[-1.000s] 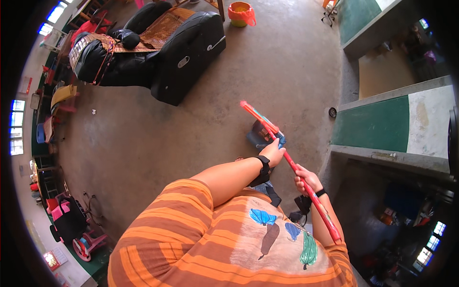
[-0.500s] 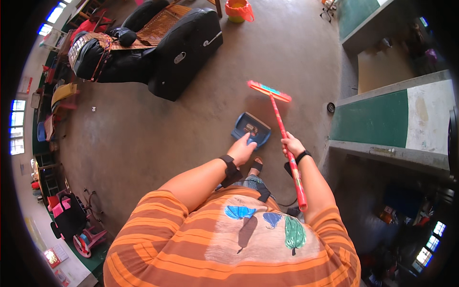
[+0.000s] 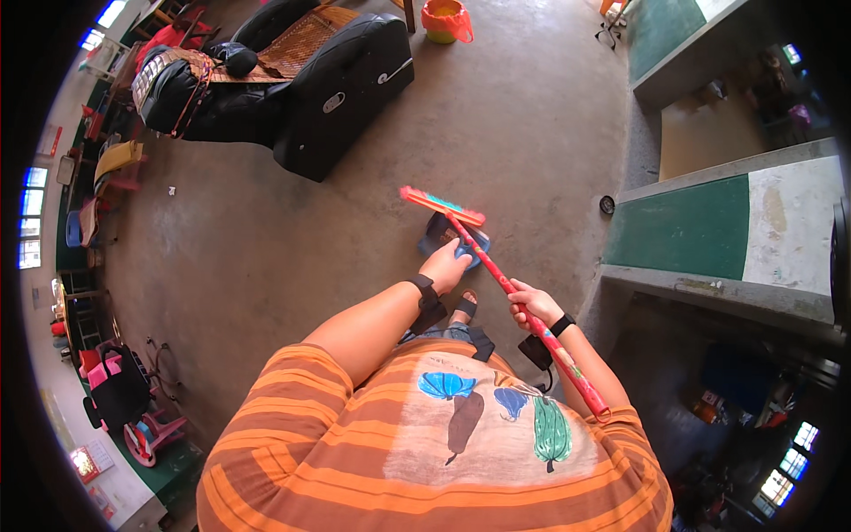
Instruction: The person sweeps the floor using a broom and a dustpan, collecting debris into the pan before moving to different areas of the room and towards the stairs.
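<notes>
My left hand [image 3: 447, 266] is closed around the handle of a blue dustpan [image 3: 431, 239], held out in front of me. In my right hand [image 3: 534, 307] is the red patterned stick of a broom [image 3: 487, 263], gripped partway along. The stick slants from beside my right forearm up to the left. Its red head with teal and pink bristles [image 3: 443, 206] lies across the far edge of the dustpan and hides part of it. Whether the bristles touch the pan, I cannot tell.
A black recliner [image 3: 346, 97] with a woven mat stands at the far left. Beyond it sits a yellow-green bucket with an orange-red liner [image 3: 446, 22]. A green and white low wall [image 3: 683, 226] runs along the right. A pink wheeled child's chair [image 3: 146, 439] is at the lower left.
The broom head has swung left and nearer, from beyond the dustpan to over it. My right hand has come slightly left and nearer. The dustpan has shifted a little left.
</notes>
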Motion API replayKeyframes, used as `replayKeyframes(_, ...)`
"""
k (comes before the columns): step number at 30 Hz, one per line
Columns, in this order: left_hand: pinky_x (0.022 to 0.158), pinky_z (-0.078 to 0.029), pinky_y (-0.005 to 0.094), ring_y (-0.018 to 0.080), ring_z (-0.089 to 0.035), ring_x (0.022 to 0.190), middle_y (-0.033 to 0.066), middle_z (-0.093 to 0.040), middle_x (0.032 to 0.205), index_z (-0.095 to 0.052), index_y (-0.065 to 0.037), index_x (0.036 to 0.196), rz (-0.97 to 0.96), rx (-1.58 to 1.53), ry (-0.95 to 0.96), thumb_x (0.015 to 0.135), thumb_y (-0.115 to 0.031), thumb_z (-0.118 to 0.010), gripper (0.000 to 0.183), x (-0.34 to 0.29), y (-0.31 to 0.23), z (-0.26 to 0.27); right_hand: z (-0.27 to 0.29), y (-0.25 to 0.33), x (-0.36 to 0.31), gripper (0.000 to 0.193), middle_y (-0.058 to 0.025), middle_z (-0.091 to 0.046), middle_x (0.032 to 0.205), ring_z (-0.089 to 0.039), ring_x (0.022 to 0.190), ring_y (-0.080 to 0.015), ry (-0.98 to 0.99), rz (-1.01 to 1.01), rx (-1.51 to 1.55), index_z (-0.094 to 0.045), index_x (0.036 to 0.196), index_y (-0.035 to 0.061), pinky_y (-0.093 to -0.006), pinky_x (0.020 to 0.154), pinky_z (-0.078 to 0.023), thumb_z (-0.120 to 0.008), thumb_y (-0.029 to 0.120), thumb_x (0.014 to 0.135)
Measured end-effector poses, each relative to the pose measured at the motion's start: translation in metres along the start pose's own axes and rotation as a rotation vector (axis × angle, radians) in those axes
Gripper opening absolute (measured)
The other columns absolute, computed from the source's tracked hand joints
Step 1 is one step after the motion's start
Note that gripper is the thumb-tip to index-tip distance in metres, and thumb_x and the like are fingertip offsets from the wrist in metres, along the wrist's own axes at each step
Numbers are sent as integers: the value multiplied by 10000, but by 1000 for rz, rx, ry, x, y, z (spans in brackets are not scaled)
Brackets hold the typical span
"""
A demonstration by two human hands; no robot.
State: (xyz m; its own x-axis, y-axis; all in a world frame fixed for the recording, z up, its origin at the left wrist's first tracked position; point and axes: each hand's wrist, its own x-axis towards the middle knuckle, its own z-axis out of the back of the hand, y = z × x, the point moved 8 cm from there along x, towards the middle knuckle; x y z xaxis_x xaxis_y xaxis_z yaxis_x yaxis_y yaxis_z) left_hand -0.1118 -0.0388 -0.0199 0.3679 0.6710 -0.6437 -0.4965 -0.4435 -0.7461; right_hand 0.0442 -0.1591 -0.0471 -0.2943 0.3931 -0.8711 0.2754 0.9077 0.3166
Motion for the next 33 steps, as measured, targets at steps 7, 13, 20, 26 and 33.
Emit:
replayKeyframes(7,848,-402,298,258,-509,1033,220,-496,1147,-338,36,1250,-33,11,-84,808,-217,-498,534,5,19,1,-19,31,21,650,-5,-440,562,-414,390,-101,-45,87,-198,-101,1367,177,-249,336,-350,-446,133,818)
replayKeyframes(13,826,-416,304,246,-531,990,213,-516,1115,-332,33,1256,31,-100,-77,809,-215,-500,538,6,21,-2,-11,11,49,631,0,-428,546,-410,376,-102,37,5,-141,-119,1348,251,-252,331,-344,-441,130,819)
replayKeyframes(20,659,-445,285,162,-543,767,103,-578,919,-441,-26,1165,-10,-174,-92,823,-181,-484,379,-6,16,11,-17,3,-8,620,0,-444,585,-408,391,-87,37,-57,-164,-161,1359,215,-227,338,-338,-466,127,826)
replayKeyframes(26,465,-410,271,139,-500,543,73,-546,742,-315,-54,1293,33,-182,-57,823,-196,-490,521,-14,27,33,-28,28,22,652,-8,-439,554,-421,382,-102,27,52,-285,-114,1364,177,-248,328,-355,-448,109,808)
replayKeyframes(33,340,-323,247,109,-422,418,33,-483,636,-284,-75,1310,90,-232,-84,825,-205,-485,541,-17,40,32,-39,12,51,668,-17,-448,557,-433,385,-114,15,12,-215,-86,1361,199,-255,335,-358,-446,100,807)
